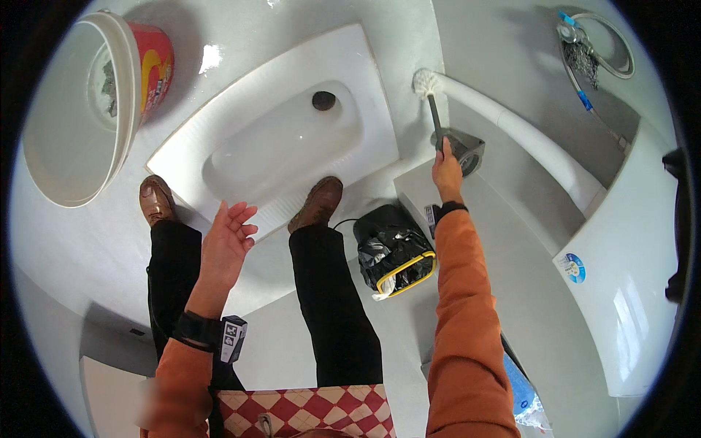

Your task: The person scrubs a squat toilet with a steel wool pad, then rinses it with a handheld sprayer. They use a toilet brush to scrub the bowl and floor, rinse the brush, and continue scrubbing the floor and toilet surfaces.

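My right hand (447,172) is closed round the dark handle of a toilet brush (435,117). The brush's white bristle head points away from me, by the far end of a white pipe (511,120); whether they touch I cannot tell. Left of it, a white squat toilet (277,87) is set in the floor, with a dark round drain hole. My left hand (228,244) holds nothing and hangs over the toilet's near edge, fingers apart and slightly curled. Just beyond my right hand stands a grey box-shaped fitting (467,150) with a round opening.
A large white bucket (109,157) with a red and yellow outside stands at the far left. Near my right forearm is a bin lined with a black bag (391,248) and a yellow rim. A white washbasin (621,292) and a coiled metal hose (599,44) are at right.
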`<state>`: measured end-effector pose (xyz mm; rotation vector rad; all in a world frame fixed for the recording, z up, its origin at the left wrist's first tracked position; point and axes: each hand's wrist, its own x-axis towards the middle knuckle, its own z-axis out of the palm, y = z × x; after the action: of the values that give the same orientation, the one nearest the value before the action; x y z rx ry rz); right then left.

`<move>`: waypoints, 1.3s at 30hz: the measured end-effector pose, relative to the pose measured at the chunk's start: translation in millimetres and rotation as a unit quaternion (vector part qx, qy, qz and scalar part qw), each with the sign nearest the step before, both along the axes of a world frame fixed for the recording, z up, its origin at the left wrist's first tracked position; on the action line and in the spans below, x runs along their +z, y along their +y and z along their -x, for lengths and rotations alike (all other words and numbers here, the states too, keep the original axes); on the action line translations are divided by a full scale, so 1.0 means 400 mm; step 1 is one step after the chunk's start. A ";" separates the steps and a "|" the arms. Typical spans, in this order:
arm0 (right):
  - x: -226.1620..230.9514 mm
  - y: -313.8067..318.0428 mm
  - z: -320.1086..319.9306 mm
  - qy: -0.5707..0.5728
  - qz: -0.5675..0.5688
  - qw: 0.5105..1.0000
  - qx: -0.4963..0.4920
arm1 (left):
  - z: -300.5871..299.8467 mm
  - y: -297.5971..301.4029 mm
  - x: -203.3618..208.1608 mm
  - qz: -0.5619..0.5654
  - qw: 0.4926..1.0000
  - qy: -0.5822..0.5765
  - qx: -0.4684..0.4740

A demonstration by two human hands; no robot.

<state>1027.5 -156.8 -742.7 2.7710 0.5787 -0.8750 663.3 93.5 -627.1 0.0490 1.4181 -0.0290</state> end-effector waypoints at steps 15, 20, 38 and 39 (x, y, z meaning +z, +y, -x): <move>-0.009 0.132 -0.041 0.018 -0.089 0.989 -0.114 | -0.004 0.026 0.009 0.005 1.000 -0.005 0.029; -0.025 0.132 0.027 -0.043 -0.056 0.997 -0.022 | 0.000 0.034 0.006 0.008 0.999 0.001 0.036; -0.032 -0.199 -0.029 0.020 -0.075 0.993 -0.093 | 0.001 0.020 -0.012 0.021 0.999 0.021 0.031; -0.016 -0.195 -0.015 0.066 -0.056 0.984 -0.158 | 0.000 0.016 -0.015 0.024 0.999 0.020 0.026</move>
<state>1033.5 -234.9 -749.2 2.9747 0.2128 -1.1287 663.4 100.1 -633.2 -0.0285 1.4576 -0.0217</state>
